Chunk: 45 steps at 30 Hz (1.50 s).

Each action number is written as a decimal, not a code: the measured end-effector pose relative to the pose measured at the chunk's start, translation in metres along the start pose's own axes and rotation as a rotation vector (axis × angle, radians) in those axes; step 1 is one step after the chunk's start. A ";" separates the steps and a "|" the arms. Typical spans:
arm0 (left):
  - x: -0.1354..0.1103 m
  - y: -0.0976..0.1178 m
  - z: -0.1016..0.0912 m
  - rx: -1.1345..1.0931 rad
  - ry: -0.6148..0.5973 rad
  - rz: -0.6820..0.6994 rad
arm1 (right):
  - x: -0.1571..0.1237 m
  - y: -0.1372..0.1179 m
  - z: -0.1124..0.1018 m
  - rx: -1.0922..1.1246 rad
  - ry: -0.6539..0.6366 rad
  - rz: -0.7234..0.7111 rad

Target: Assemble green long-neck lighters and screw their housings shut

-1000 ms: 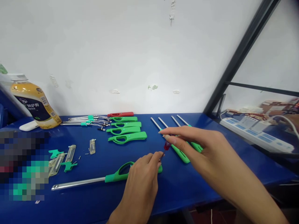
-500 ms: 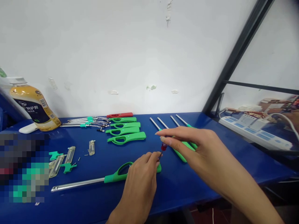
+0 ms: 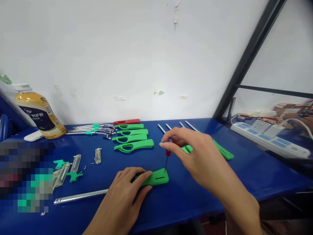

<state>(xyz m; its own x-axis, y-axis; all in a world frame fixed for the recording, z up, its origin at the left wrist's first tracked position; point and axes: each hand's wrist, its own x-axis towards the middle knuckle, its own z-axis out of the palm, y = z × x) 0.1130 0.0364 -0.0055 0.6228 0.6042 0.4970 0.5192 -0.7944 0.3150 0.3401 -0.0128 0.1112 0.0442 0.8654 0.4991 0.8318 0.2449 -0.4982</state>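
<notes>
In the head view a long-nosed gas lighter lies across the table, its green handle point(image 3: 159, 177) to the right and its metal tube point(image 3: 81, 196) to the left. My left hand point(image 3: 127, 192) closes over the front of the handle, thumb along the near edge, hiding the trigger part. The handle's end, with a dark slot, shows past the fingers. My right hand point(image 3: 193, 147) pinches the red-purple grip of a small screwdriver point(image 3: 168, 152). Its shaft points down, nearly upright, with the tip at the far corner of the handle's end.
Behind lie several green handle shells point(image 3: 137, 145), a red shell point(image 3: 127, 121) and metal tubes with wires point(image 3: 83, 126). More lighters point(image 3: 221, 148) lie beyond my right hand. Left are clear fuel tanks point(image 3: 76, 163), teal triggers point(image 3: 74, 176) and a yellow bottle point(image 3: 40, 112). A power strip point(image 3: 271, 138) sits right.
My left hand has slid left and down along the handle, uncovering its slotted end. My right hand's screwdriver has become more upright, its tip now visible at the handle's end. The view shifted slightly.
</notes>
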 end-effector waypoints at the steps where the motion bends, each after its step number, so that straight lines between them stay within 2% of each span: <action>1: -0.002 -0.001 -0.001 0.007 0.002 0.002 | 0.000 0.000 0.001 0.002 -0.003 -0.010; 7: -0.010 -0.005 -0.003 0.038 0.040 0.012 | 0.003 -0.004 0.005 -0.004 0.036 -0.062; 12: -0.011 -0.006 0.000 0.050 0.038 0.021 | 0.005 -0.005 0.011 0.081 0.047 -0.107; 16: -0.009 -0.004 -0.002 0.070 0.049 0.046 | 0.005 -0.004 0.015 -0.005 0.039 -0.175; 22: -0.008 -0.004 -0.001 0.085 0.084 0.083 | -0.003 0.001 0.008 0.098 -0.106 -0.239; 33: -0.008 -0.004 0.000 0.058 0.073 0.087 | 0.002 0.004 0.012 -0.038 0.008 -0.174; 37: -0.009 -0.004 0.000 0.045 0.068 0.076 | -0.001 -0.001 0.008 0.068 -0.038 -0.149; 41: -0.009 0.000 -0.002 0.042 0.043 0.044 | -0.006 -0.004 0.003 0.128 -0.130 -0.196; 45: -0.008 0.004 -0.005 0.040 0.024 0.015 | -0.004 0.001 0.005 0.157 -0.093 -0.251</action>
<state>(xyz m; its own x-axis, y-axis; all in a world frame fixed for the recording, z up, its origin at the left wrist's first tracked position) 0.1072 0.0284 -0.0044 0.6164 0.5905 0.5209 0.5333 -0.7998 0.2756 0.3381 -0.0140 0.1048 -0.2091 0.8039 0.5568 0.7141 0.5145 -0.4747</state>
